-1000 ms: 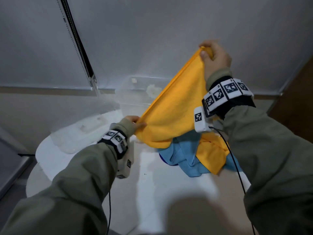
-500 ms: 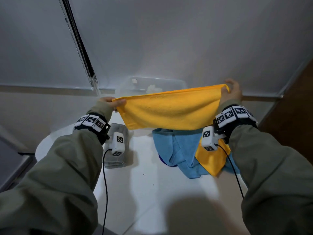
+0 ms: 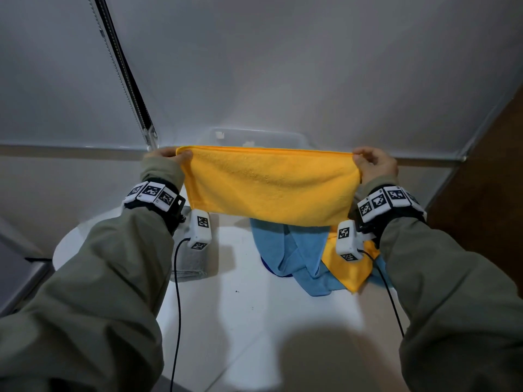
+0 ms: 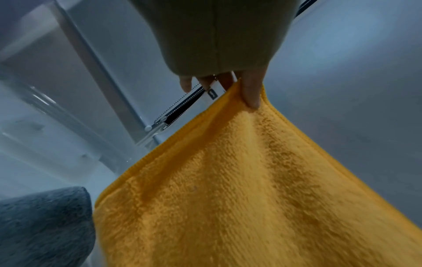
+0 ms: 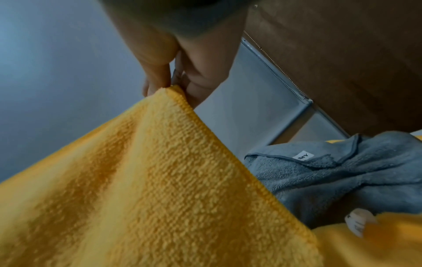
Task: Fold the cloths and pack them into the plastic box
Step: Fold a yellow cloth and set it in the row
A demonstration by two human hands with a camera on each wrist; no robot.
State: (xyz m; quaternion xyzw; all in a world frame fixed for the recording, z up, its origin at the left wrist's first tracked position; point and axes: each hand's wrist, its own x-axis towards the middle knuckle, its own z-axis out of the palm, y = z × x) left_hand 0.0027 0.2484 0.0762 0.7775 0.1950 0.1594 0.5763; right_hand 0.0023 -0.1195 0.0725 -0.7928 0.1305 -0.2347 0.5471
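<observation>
Head view: both hands pinch fuzzy orange cloth (image 3: 268, 185) by top corners, stretched flat.

We count two orange cloths (image 3: 268, 185) (image 3: 351, 267), one held up and one lying at the right, one blue cloth (image 3: 285, 250), one folded grey cloth (image 3: 192, 261) at the left, and one plastic box (image 3: 254, 137) at the far side.

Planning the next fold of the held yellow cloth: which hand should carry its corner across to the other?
Either, marginally the right hand: both pinch top corners of the yellow cloth level, left hand mirrored; nothing visible blocks either.
</observation>
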